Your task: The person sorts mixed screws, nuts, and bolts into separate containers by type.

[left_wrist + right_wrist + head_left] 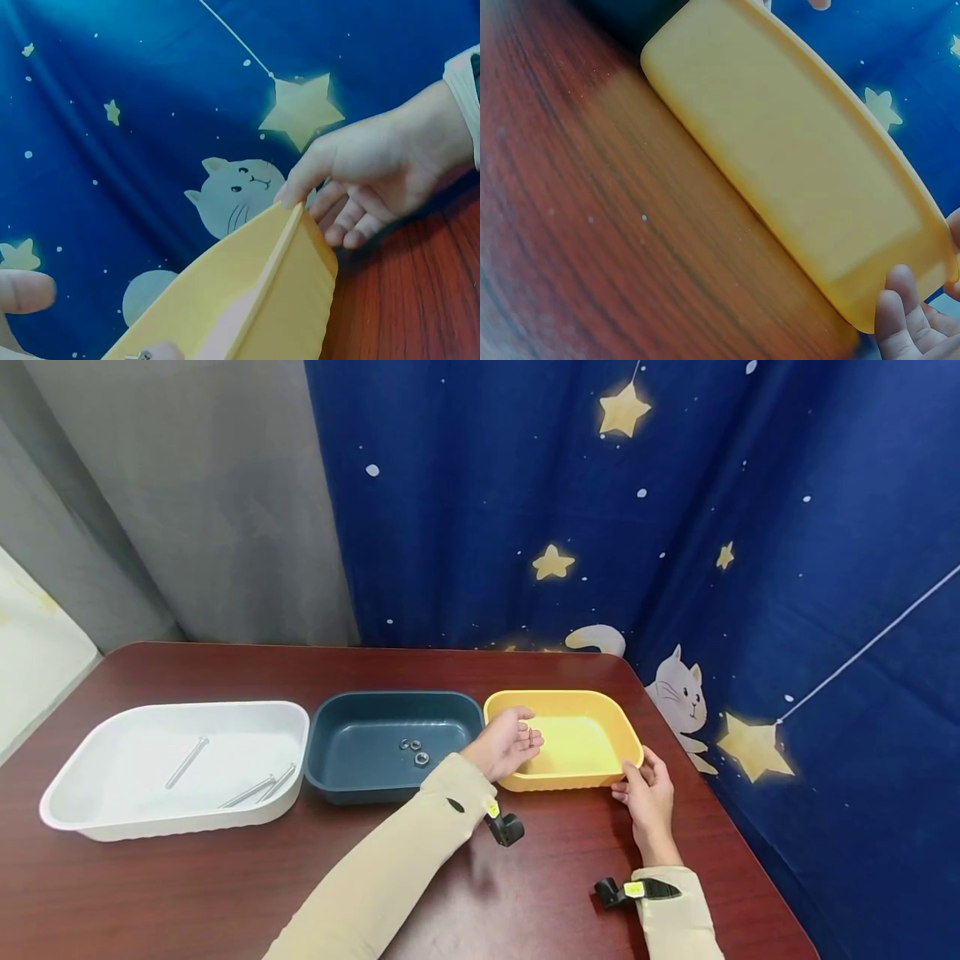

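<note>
My left hand [510,745] hangs over the left end of the yellow tray [517,784], palm up with its fingers bent inward. A small metal piece [531,737] lies at those fingers; its exact kind is too small to tell. The thumb stands apart from it. In the left wrist view the metal piece [138,357] shows beside a fingertip at the bottom edge. My right hand [649,800] pinches the tray's near right corner, thumb on the rim and fingers beneath it. Those fingertips [900,285] show against the tray's outer wall in the right wrist view.
A dark blue tray [360,796] with several nuts [422,759] stands just left of the yellow one. Farther left, a white tray [120,752] holds several long bolts [186,763]. All stand on a brown wooden table [555,877], before a star-patterned curtain [480,510].
</note>
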Available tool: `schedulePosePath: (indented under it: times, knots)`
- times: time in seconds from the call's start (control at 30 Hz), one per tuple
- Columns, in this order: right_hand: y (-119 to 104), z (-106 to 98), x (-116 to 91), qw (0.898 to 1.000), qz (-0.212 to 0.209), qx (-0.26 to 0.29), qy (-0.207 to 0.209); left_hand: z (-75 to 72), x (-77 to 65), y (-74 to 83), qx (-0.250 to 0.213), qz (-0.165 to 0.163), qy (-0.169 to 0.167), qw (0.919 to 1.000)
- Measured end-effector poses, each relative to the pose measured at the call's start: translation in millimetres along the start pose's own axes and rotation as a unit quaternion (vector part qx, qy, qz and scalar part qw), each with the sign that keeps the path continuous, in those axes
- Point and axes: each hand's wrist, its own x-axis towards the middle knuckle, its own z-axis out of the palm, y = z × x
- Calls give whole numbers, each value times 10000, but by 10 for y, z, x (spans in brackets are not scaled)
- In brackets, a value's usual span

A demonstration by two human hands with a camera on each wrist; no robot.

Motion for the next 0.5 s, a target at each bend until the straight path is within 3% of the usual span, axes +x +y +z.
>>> schedulePosePath:
  times: [0.17,0.5]
  knots:
    - [20,8,-8,10000,-9,4,25,13,-11,-4,-679,-158,257,9972]
    - [14,4,6,10000,-19,-53,-4,26,32,-20,-1063,-148,383,9935]
